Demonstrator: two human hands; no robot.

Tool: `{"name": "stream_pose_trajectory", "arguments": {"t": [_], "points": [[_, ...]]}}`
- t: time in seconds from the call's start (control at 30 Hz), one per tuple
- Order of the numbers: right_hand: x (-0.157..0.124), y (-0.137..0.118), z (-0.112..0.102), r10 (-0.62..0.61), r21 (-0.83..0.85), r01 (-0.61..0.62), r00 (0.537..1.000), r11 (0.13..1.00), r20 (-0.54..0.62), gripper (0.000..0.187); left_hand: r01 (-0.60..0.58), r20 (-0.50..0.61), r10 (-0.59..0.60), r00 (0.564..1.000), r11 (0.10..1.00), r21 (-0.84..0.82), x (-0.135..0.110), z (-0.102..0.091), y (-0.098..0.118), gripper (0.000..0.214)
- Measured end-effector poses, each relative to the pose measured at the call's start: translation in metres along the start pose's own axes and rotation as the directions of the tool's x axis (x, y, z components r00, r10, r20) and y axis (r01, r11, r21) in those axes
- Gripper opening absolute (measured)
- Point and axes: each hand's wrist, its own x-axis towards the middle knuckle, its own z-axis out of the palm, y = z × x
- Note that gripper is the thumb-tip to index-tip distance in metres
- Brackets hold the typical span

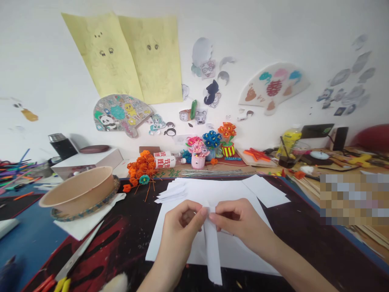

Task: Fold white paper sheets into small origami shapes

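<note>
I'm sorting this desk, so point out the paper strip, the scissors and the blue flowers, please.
Paper strip (213, 249), head view: on its lower length.
Scissors (73, 262), head view: on the blade.
Blue flowers (212, 140), head view: among the blooms.

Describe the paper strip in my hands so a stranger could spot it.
On the dark mat lies a large white sheet. Over it, your left hand and right hand pinch the paper strip. It's narrow, and the only paper held.
</note>
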Motion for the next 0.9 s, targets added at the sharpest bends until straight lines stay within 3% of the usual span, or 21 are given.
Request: {"name": "stream_pose_trajectory", "arguments": {"t": [0.3, 0.5, 0.63, 0.77, 0.9], "points": [[-0.0017, -0.0038, 0.0004, 0.009, -0.025, -0.009, 1.0, 1.0, 0.007, 0.035, -0.021, -0.017, 0.022, 1.0, 1.0, 0.016, -0.0009, 0.0018, 0.0029, 0.027], [-0.0024, -0.0023, 0.002, 0.005, -0.051, -0.005, 1.0, 0.999, -0.009, 0.034, -0.109, -0.04, 0.113, 0.993, 0.991, 0.08, -0.004, 0.005, 0.0008, 0.025], [-0.0026, -0.0007, 0.0029, -0.024, -0.055, 0.02, 0.998, 0.998, -0.065, 0.034, -0.148, 0.003, 0.151, 0.988, 0.96, 0.24, -0.0052, 0.0064, -0.002, 0.029], [-0.0029, -0.0024, 0.0023, -0.063, -0.058, 0.054, 0.984, 0.997, -0.164, 0.037, -0.165, 0.08, 0.147, 0.986, 0.927, 0.336, -0.0073, 0.0088, -0.0025, 0.034], [-0.0027, -0.0037, 0.0018, -0.067, -0.027, 0.063, 0.98, 0.998, -0.187, 0.037, -0.222, 0.131, 0.186, 0.974, 0.897, 0.382, -0.0085, 0.01, -0.0014, 0.036]]}}
